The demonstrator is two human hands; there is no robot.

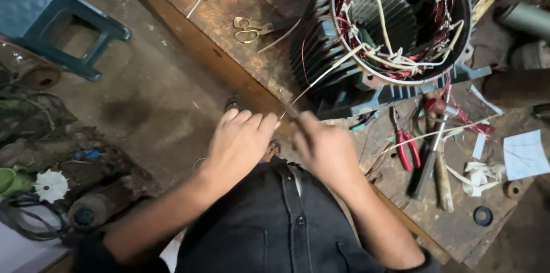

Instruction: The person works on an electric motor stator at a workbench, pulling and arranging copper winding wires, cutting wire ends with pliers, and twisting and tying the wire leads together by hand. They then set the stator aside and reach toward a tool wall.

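Observation:
A finned motor stator [395, 26] with red copper windings and white sleeved leads stands on the wooden workbench [229, 49]. One white-sleeved lead wire [326, 75] runs from the windings down to my hands. My left hand [240, 141] pinches the wire's bare end near the bench edge. Close beside it, my right hand [323, 144] is blurred and closed on the same wire end. Both hands hover over the bench's front edge, above my dark shirt.
Scissors [249, 28] lie on the bench left of the stator. Red-handled pliers [405, 147], a hammer [438, 158], paper scraps [524, 155] and tape rolls lie at the right. A blue plastic stool [51, 15] and old motor parts [57, 187] sit on the floor at left.

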